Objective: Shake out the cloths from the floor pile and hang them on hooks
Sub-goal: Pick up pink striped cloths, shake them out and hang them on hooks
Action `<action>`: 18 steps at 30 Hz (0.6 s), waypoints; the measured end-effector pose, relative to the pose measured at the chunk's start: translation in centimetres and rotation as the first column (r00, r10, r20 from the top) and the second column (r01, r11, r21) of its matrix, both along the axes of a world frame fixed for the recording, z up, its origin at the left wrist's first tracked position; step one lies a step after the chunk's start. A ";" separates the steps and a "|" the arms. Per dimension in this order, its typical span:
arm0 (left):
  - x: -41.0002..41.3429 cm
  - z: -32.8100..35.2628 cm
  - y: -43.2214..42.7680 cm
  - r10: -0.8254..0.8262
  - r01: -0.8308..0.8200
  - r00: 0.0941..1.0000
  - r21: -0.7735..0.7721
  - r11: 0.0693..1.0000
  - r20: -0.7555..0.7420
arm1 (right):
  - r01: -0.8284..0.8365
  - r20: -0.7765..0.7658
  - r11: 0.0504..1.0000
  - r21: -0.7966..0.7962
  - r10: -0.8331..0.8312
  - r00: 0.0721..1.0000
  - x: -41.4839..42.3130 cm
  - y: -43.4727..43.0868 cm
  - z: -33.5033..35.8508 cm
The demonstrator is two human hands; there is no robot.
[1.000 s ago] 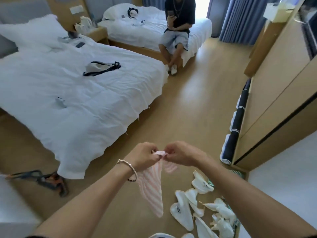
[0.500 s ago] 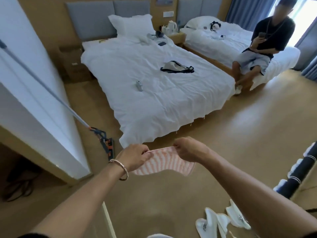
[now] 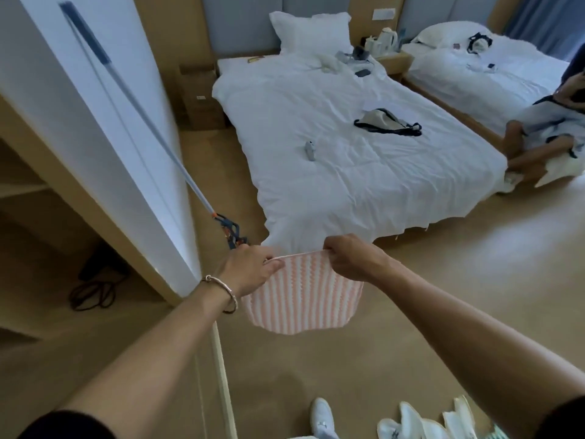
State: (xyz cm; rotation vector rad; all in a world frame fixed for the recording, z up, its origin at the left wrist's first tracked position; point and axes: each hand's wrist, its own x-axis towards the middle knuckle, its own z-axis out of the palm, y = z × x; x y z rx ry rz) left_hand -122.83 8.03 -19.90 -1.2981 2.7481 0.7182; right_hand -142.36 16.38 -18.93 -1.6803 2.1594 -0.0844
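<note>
A pink-and-white striped cloth hangs spread out in front of me above the floor. My left hand pinches its upper left corner and my right hand pinches its upper right corner, so the top edge is stretched between them. A silver bracelet sits on my left wrist. No hooks are in view.
White slippers lie on the wooden floor at the bottom right. A mop leans against the white wall on the left. A white bed stands ahead, and a person sits on the second bed at the right. Open wooden shelving is at the far left.
My view has swung left from the slippers toward the wall and mop. My hands have moved apart, and the cloth that hung bunched is now spread flat between them.
</note>
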 end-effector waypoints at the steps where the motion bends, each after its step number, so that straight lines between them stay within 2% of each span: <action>1: -0.1 0.2 -0.2 0.033 -0.033 0.999 0.006 0.999 -0.003 | -0.023 0.015 1.000 -0.002 0.023 1.000 -0.3 -0.7 0.1; 6: -0.5 1.6 -1.6 0.170 -0.170 0.984 -0.012 0.985 0.049 | -0.133 0.010 0.988 -0.072 0.134 0.991 -1.8 -4.2 1.2; 12: -0.6 3.6 -2.1 0.304 -0.303 0.952 -0.055 0.952 0.029 | -0.252 0.071 0.964 -0.087 0.258 0.963 -2.5 -8.4 2.6; 16: 1.2 4.4 -1.9 0.386 -0.384 0.919 -0.037 0.922 0.077 | -0.378 0.174 0.925 -0.045 0.380 0.909 -0.6 -10.3 3.1; 18: 2.0 4.9 -2.1 0.435 -0.433 0.895 -0.043 0.900 0.094 | -0.465 0.143 0.885 -0.034 0.465 0.874 0.5 -10.8 3.2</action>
